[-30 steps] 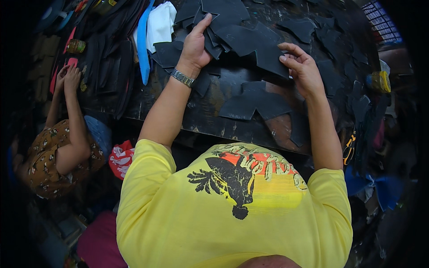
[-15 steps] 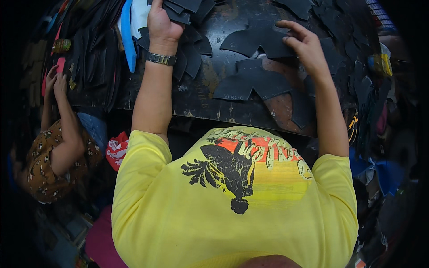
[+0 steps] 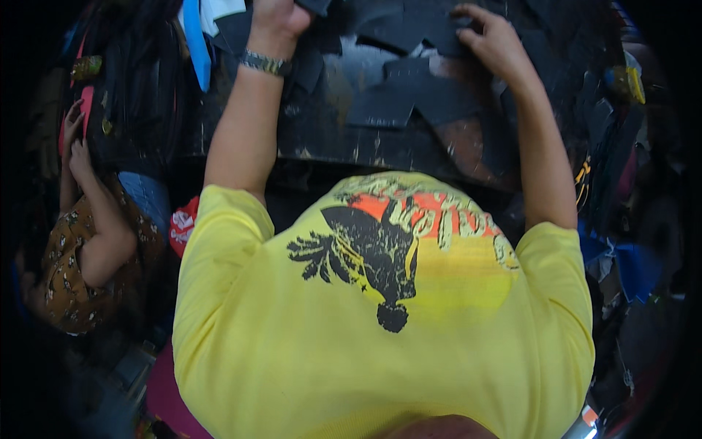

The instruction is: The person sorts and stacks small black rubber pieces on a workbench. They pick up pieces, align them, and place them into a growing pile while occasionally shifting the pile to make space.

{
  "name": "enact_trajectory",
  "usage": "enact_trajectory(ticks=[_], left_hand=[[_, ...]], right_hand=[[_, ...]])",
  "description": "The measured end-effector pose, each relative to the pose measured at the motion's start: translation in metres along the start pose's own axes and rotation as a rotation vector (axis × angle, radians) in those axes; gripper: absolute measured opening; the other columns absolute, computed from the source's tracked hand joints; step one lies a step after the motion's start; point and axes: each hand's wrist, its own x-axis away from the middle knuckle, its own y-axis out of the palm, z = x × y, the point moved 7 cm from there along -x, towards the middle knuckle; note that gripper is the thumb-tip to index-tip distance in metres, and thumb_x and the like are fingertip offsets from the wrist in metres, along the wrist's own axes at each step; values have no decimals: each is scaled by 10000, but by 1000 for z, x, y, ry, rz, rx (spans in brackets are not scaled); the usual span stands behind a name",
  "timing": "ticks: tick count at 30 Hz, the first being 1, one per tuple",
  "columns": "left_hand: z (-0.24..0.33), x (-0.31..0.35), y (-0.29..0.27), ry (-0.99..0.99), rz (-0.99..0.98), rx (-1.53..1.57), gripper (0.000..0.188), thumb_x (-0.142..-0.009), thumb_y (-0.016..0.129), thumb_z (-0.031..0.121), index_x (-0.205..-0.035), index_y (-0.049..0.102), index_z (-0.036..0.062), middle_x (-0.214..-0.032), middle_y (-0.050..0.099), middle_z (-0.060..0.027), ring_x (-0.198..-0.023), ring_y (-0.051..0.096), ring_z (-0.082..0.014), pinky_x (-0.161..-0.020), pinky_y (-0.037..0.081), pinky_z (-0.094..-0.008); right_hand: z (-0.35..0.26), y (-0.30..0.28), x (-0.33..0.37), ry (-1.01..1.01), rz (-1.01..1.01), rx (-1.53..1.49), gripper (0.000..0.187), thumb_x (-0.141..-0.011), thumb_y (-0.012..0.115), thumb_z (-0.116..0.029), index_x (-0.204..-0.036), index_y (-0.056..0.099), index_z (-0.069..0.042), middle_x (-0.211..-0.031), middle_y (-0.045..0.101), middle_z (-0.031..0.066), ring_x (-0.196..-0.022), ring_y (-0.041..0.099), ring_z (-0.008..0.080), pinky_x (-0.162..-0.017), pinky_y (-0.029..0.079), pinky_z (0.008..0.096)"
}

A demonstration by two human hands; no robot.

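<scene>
My left hand, with a metal-band watch on its wrist, reaches to the upper edge of the view, where its fingers are cut off. Beside its thumb shows a small dark sheet piece. My right hand is open, thumb and forefinger apart, at the right part of a winged black cut piece. I cannot tell if the fingertips touch it. Nearer me lies a similar black piece with faint light marking, flat on the dark worn table.
Many black strips lie piled at the left, by a blue strip. Another person's hands are at a pink strip on the far left. A yellow-labelled container stands at the right among dark pieces.
The view has shifted, so the table and both hands sit higher in the picture. My left hand's fingers stay out of view. The other person's hands have moved slightly apart.
</scene>
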Motion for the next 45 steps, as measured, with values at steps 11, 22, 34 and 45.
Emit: enact_trajectory(ticks=[11, 22, 34, 45], left_hand=[[5, 1, -1, 47, -6, -39, 324, -1003, 547, 194, -1237, 599, -25, -1185, 687, -186, -1068, 688, -320, -969, 553, -446], [11, 0, -2, 57, -11, 2, 351, -1009, 542, 198, -1272, 573, -32, -1211, 674, -198, -1098, 676, -327, -991, 541, -454], [41, 6, -16, 152, 38, 49, 364, -1014, 537, 208, -1293, 563, -24, -1228, 669, -182, -1120, 664, -323, -1012, 526, -452], [41, 7, -15, 199, 44, 26, 357, -1010, 537, 191, -1301, 559, -15, -1227, 670, -169, -1108, 668, -316, -999, 534, -441]], right_hand=[[-23, -11, 11, 12, 56, -171, 362, -784, 667, -14, -1145, 652, 9, -987, 712, 187, -883, 657, 251, -822, 520, 360], [-24, -7, 25, 233, -27, -879, 593, -780, 696, 87, -1343, 530, 0, -1041, 652, 77, -853, 638, 152, -760, 525, 264], [-58, 12, 52, -19, -153, -269, 425, -773, 783, -42, -1165, 637, 35, -1090, 691, 182, -972, 663, 279, -902, 504, 339], [-79, 14, 60, -67, -296, -348, 465, -740, 778, 31, -1128, 524, -13, -999, 595, 71, -961, 544, 170, -945, 450, 299]])
